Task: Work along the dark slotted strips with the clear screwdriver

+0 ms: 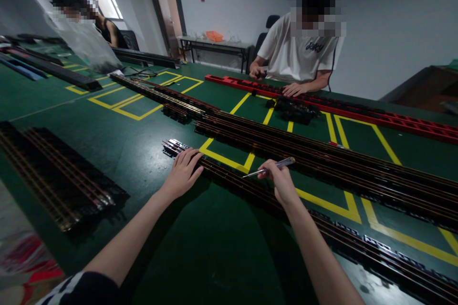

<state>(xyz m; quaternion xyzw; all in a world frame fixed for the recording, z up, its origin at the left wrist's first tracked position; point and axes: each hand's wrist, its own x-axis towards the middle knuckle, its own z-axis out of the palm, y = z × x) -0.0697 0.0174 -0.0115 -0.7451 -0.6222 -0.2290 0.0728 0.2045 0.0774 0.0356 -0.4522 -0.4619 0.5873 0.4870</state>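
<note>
A long black rail strip with copper lines [229, 178] runs across the green table in front of me. My left hand [183, 171] lies on its left end with the fingers stretched out flat. My right hand [281, 181] hovers over the strip further right, closed round a thin clear-handled screwdriver [269, 167] whose metal tip points left, just above the strip.
More long black rail strips [322, 150] lie behind the near one. A stack of short strips [60, 176] sits at the left. A person in a white shirt [300, 52] rests hands on a red rail [339, 107]. Another person [103, 26] sits far left. Yellow tape lines [229, 159] mark the green table.
</note>
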